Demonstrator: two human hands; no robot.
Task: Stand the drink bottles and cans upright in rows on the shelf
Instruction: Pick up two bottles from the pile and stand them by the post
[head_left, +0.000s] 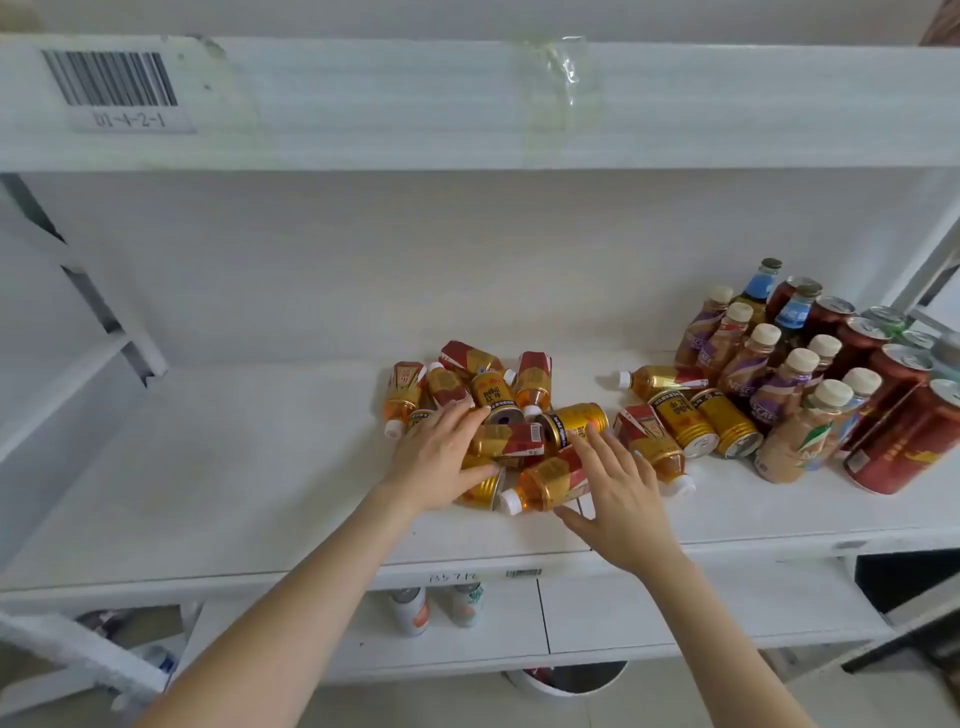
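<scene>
A heap of small amber bottles (545, 483) and gold cans (576, 423) lies on its side in the middle of the white shelf (234, 467). My left hand (441, 457) rests flat on the heap's left side, fingers spread over a lying can. My right hand (618, 488) hovers open just right of the front bottle, touching or nearly touching the heap. More lying bottles and gold cans (680, 423) sit further right. At the far right, coffee bottles (753, 364), blue-labelled bottles (758, 291) and red cans (857, 332) stand upright in rows.
One large red can (904, 441) lies tilted at the far right front. The upper shelf edge (467, 104) with a barcode label hangs overhead. Two cans (436, 608) stand on the lower shelf, and a white bin (566, 675) sits below.
</scene>
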